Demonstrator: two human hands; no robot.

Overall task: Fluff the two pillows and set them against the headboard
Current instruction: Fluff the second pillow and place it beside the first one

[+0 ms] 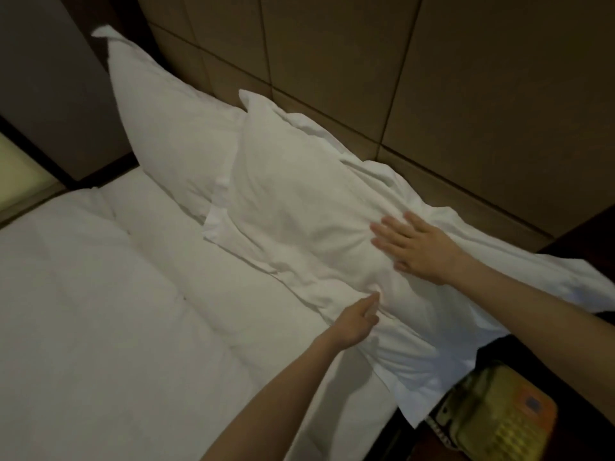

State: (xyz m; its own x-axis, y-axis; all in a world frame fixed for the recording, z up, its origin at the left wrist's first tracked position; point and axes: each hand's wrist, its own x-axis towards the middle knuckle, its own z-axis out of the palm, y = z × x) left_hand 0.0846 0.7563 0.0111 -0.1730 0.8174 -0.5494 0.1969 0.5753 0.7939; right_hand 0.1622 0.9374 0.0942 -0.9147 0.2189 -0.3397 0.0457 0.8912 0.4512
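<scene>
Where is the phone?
The phone sits in the bottom right corner of the head view, on the dark bedside stand beside the bed, just below the near pillow and under the person's right arm.

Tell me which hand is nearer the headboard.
Right. The right hand lies flat on the near pillow, close below the headboard; the left hand pinches that pillow's front edge, farther out.

Dim room. Brown panelled wall with dark seams behind bed, white-covered. Dark nightstand at right carries a yellowish telephone.
</scene>
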